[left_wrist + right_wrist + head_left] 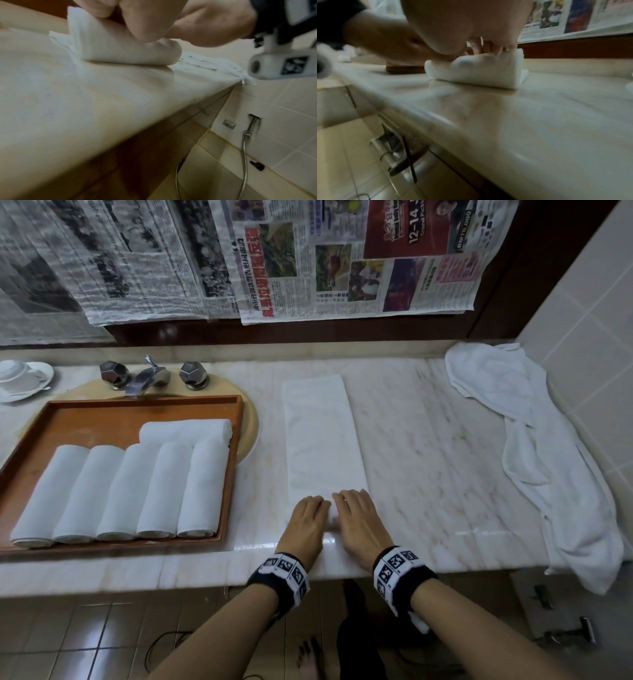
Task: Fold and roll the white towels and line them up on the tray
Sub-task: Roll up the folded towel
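Observation:
A white towel folded into a long strip lies on the marble counter, running away from me. Its near end is rolled up into a short roll. My left hand and right hand sit side by side on that roll, fingers curled over its top. The left wrist view shows my left hand on the roll with the right hand beside it. A wooden tray at the left holds several rolled towels in a row, with one more roll lying crosswise behind them.
The tray rests over a sink with a faucet behind it. A cup and saucer stand at the far left. Loose white towels are heaped along the tiled right wall and hang over the counter's front edge.

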